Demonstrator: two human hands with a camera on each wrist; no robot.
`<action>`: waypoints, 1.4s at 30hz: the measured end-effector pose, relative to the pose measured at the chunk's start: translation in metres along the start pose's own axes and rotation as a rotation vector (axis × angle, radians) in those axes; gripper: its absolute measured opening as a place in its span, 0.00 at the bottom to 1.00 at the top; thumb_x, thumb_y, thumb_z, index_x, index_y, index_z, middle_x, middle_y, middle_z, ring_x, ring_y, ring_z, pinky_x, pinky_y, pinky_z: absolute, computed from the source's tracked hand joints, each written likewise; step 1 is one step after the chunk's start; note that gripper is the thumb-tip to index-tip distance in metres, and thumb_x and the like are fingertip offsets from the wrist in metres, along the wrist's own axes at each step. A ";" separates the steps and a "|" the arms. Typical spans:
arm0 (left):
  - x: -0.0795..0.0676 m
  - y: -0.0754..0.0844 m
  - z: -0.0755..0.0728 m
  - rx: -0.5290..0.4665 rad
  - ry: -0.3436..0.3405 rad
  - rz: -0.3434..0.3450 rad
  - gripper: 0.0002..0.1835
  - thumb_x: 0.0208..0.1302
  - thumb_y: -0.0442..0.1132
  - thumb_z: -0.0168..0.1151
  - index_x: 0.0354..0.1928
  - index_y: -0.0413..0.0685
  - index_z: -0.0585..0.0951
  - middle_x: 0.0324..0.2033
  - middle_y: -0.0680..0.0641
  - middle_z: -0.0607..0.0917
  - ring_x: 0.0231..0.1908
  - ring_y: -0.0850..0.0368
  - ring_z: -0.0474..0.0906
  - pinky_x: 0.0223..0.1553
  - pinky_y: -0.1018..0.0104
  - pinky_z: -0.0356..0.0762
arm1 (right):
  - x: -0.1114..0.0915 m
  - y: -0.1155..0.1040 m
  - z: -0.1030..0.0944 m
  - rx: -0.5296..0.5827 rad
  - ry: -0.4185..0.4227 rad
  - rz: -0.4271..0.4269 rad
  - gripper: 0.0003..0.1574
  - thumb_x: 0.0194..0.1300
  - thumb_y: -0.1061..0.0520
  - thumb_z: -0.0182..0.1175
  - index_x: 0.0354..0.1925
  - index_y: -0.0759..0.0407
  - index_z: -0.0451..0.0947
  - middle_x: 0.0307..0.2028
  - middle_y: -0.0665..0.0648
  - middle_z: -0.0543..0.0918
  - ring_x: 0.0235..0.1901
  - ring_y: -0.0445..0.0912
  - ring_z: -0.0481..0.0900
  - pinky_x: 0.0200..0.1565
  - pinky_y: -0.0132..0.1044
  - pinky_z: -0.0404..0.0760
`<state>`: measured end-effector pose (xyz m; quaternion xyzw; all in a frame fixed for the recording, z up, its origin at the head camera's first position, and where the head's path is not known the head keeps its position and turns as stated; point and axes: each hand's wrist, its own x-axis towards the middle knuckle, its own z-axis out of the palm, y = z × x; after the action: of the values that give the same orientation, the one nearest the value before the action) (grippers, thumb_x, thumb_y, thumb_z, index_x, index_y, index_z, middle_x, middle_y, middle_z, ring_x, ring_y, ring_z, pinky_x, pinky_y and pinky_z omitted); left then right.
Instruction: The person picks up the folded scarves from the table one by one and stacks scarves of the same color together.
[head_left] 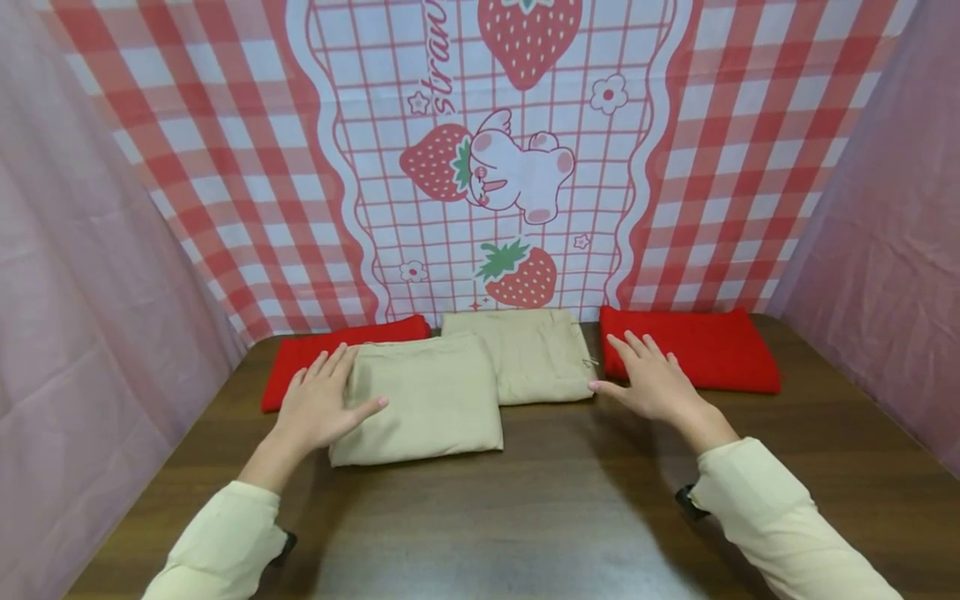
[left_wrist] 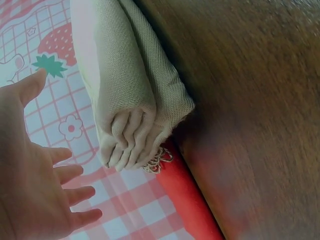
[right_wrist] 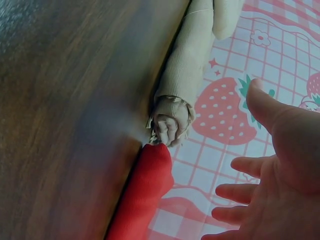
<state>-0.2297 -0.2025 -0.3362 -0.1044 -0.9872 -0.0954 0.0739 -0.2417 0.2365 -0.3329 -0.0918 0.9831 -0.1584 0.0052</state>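
Note:
Four folded cloths are grouped along the table's back edge. My left hand (head_left: 318, 400), fingers spread, is over the left side of the front beige cloth (head_left: 423, 408), overlapping the left red cloth (head_left: 288, 362) in the head view. A second beige cloth (head_left: 536, 358) sits behind, its left part covered by the front one. My right hand (head_left: 652, 379) spreads its fingers near the right red cloth (head_left: 697, 350), thumb by the rear beige cloth's corner. Layered folds and fringe show on the beige cloth (left_wrist: 127, 85) in the left wrist view. Neither hand holds anything.
The brown wooden table (head_left: 495, 525) extends toward me. A checked strawberry-print sheet (head_left: 480, 250) hangs right behind the cloths. Pink curtains (head_left: 97, 275) close off both sides.

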 end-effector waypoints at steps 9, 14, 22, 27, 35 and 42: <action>0.000 -0.001 0.003 -0.002 0.027 0.004 0.50 0.58 0.66 0.56 0.73 0.40 0.55 0.73 0.34 0.57 0.71 0.33 0.54 0.69 0.31 0.50 | -0.001 0.000 0.000 0.007 -0.012 -0.002 0.55 0.59 0.37 0.62 0.72 0.64 0.53 0.72 0.74 0.52 0.70 0.72 0.47 0.66 0.72 0.52; 0.000 -0.001 0.004 -0.001 0.038 0.002 0.50 0.58 0.64 0.57 0.73 0.40 0.55 0.72 0.34 0.58 0.70 0.33 0.56 0.68 0.31 0.52 | -0.003 0.001 0.000 0.027 -0.008 -0.015 0.54 0.58 0.39 0.63 0.71 0.65 0.55 0.71 0.73 0.55 0.69 0.70 0.52 0.62 0.69 0.63; -0.003 0.000 0.007 -0.027 0.079 0.003 0.49 0.57 0.62 0.59 0.72 0.40 0.57 0.71 0.33 0.61 0.69 0.35 0.58 0.67 0.33 0.57 | -0.004 0.004 0.004 0.063 0.027 -0.065 0.51 0.58 0.41 0.65 0.69 0.66 0.58 0.66 0.73 0.64 0.64 0.67 0.62 0.59 0.64 0.71; -0.007 -0.002 0.009 -0.036 0.121 -0.002 0.48 0.56 0.60 0.62 0.71 0.38 0.58 0.69 0.33 0.63 0.67 0.34 0.61 0.65 0.33 0.61 | -0.003 0.004 0.008 0.066 0.066 -0.092 0.48 0.59 0.43 0.64 0.68 0.67 0.60 0.64 0.72 0.68 0.62 0.66 0.66 0.60 0.63 0.71; -0.007 -0.002 0.009 -0.125 0.109 -0.055 0.49 0.59 0.61 0.59 0.71 0.34 0.55 0.68 0.32 0.63 0.65 0.33 0.63 0.63 0.34 0.64 | -0.002 0.003 0.009 0.081 0.067 -0.100 0.45 0.60 0.43 0.64 0.66 0.65 0.64 0.61 0.71 0.72 0.58 0.64 0.72 0.58 0.61 0.74; -0.003 -0.003 0.008 -0.224 0.044 -0.119 0.52 0.60 0.63 0.57 0.72 0.33 0.51 0.69 0.30 0.60 0.66 0.32 0.59 0.64 0.34 0.63 | -0.002 0.000 0.007 0.089 0.068 -0.104 0.43 0.60 0.44 0.65 0.65 0.64 0.65 0.61 0.70 0.73 0.58 0.63 0.73 0.57 0.60 0.76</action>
<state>-0.2281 -0.2043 -0.3447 -0.0511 -0.9730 -0.2113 0.0776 -0.2399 0.2347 -0.3391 -0.1372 0.9686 -0.2051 -0.0322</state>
